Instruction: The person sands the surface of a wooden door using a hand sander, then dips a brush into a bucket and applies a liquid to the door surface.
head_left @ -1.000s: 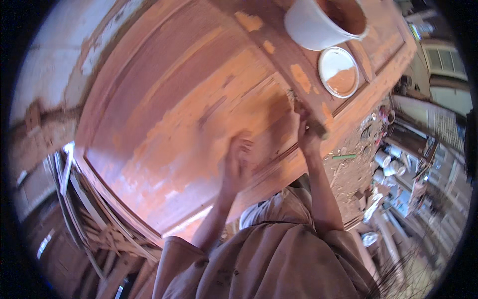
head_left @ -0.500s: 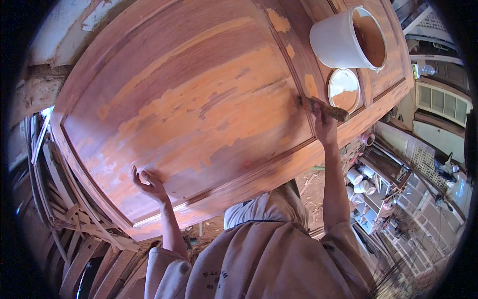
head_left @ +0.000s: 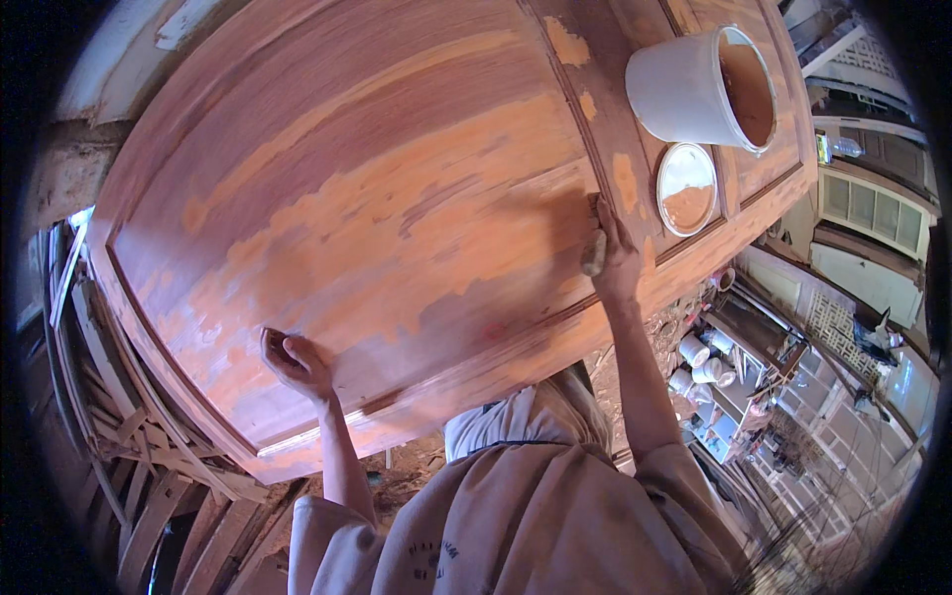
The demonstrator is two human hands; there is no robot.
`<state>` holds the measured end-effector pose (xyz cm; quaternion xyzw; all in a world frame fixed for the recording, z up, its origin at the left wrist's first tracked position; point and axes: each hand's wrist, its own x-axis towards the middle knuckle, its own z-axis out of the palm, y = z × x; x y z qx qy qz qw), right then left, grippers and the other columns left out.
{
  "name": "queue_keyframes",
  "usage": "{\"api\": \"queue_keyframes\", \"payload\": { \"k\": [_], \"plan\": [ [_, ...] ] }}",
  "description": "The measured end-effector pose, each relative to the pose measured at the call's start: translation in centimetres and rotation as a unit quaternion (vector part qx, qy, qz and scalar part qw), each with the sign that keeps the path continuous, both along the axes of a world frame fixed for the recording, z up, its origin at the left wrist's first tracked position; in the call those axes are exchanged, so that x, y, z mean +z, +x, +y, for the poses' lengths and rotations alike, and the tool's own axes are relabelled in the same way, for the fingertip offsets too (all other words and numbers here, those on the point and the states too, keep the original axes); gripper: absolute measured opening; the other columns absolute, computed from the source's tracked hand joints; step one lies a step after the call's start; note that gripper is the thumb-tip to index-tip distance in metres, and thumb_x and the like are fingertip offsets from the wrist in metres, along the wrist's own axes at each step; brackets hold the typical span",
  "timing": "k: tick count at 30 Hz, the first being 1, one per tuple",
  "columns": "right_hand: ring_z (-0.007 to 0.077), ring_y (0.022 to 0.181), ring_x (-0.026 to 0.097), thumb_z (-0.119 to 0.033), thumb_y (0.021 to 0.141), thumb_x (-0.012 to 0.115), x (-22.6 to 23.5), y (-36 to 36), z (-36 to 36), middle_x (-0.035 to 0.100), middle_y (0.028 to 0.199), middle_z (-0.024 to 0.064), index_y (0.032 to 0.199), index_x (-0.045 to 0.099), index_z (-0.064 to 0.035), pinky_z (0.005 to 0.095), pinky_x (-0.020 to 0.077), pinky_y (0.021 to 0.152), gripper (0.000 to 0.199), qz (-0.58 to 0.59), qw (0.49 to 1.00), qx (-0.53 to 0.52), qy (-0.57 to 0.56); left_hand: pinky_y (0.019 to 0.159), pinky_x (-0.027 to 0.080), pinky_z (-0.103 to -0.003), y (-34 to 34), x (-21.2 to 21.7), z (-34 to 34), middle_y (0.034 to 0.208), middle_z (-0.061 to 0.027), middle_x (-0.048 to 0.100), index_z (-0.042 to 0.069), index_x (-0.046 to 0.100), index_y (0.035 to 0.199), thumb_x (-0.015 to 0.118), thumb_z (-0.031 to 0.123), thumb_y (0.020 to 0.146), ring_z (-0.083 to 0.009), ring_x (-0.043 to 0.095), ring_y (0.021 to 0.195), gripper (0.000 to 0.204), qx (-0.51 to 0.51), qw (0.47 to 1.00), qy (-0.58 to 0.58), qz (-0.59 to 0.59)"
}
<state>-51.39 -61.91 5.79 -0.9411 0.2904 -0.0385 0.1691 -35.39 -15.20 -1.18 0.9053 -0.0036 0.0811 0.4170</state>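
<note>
At the left, wood strips lie heaped beside a large panelled door, which spreads across the middle before the person, its long axis running from near left to far right. The left hand is over the door's near left part, fingers loosely curled, thumb apart from them, nothing seen between; whether it touches the wood I cannot tell.

Across the broad panel, orange paste forms a wide smear and a thinner far stripe. The middle looks largely coated, though streaky; brown wood shows between the two and beyond, so coverage seems partial.

Further right, the right hand is closed on a hand tool at the broad panel's right end. The tool's long axis runs near to far, handle end near, dark end far; its working edge is unclear.

Just right lies a round lid, partly smeared orange; beyond it, a white tub opens rightward, paste inside.
</note>
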Motion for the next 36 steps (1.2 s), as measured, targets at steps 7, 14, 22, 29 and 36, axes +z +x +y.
{"api": "queue_keyframes", "payload": {
  "k": [7, 14, 22, 29, 36],
  "plan": [
    [0.0403, 0.118, 0.056, -0.003, 0.086, 0.052, -2.8, 0.6, 2.6, 0.053, 0.134, 0.0239, 0.144, 0.04, -0.0031, 0.0441, 0.0485, 0.096, 0.059, 0.042, 0.994, -0.083, -0.058, 0.09, 0.043, -0.037, 0.1, 0.1, -0.5, 0.111, -0.0147, 0.055, -0.002, 0.049, 0.126, 0.048, 0.037, 0.101, -0.0245, 0.053, 0.098, 0.046, 0.001, 1.0, -0.005, -0.01],
    [0.0424, 0.133, 0.041, -0.005, 0.084, 0.053, -3.8, 1.4, 4.1, 0.045, 0.14, 0.0284, 0.142, 0.034, 0.0085, 0.0505, 0.0296, 0.113, 0.062, 0.04, 0.991, -0.074, -0.106, 0.089, 0.043, -0.036, 0.5, 0.6, -0.8, 0.109, -0.0146, 0.055, -0.003, 0.049, 0.125, 0.047, 0.035, 0.102, -0.0243, 0.053, 0.098, 0.045, -0.012, 0.998, 0.041, -0.039],
    [0.0423, 0.134, 0.039, 0.0, 0.083, 0.05, -4.3, 1.9, 5.0, 0.044, 0.141, 0.029, 0.141, 0.033, 0.01, 0.0519, 0.0237, 0.116, 0.061, 0.039, 0.99, -0.105, -0.088, 0.083, 0.045, -0.038, 0.5, 1.0, -1.0, 0.108, -0.016, 0.055, -0.003, 0.047, 0.127, 0.045, 0.034, 0.102, -0.0243, 0.055, 0.087, 0.045, -0.027, 0.999, 0.04, -0.005],
    [0.0402, 0.134, 0.04, -0.01, 0.089, 0.044, -3.9, 2.2, 5.5, 0.043, 0.142, 0.0282, 0.14, 0.035, 0.0087, 0.0512, 0.0241, 0.116, 0.055, 0.062, 0.989, -0.107, -0.085, 0.084, 0.045, -0.039, 0.6, 0.9, -1.0, 0.106, -0.0163, 0.054, -0.003, 0.047, 0.128, 0.044, 0.033, 0.102, -0.0249, 0.055, 0.087, 0.044, -0.031, 0.992, 0.111, -0.057],
    [0.0386, 0.133, 0.041, -0.008, 0.087, 0.051, -2.2, 2.5, 5.3, 0.045, 0.141, 0.026, 0.14, 0.037, 0.0074, 0.0509, 0.0262, 0.115, 0.057, 0.039, 0.992, -0.108, -0.054, 0.073, 0.046, -0.033, 0.5, 2.1, -2.7, 0.1, -0.0125, 0.053, -0.002, 0.045, 0.127, 0.044, 0.031, 0.103, -0.0193, 0.053, 0.079, 0.041, -0.023, 0.999, 0.038, -0.032]
  ]
}}
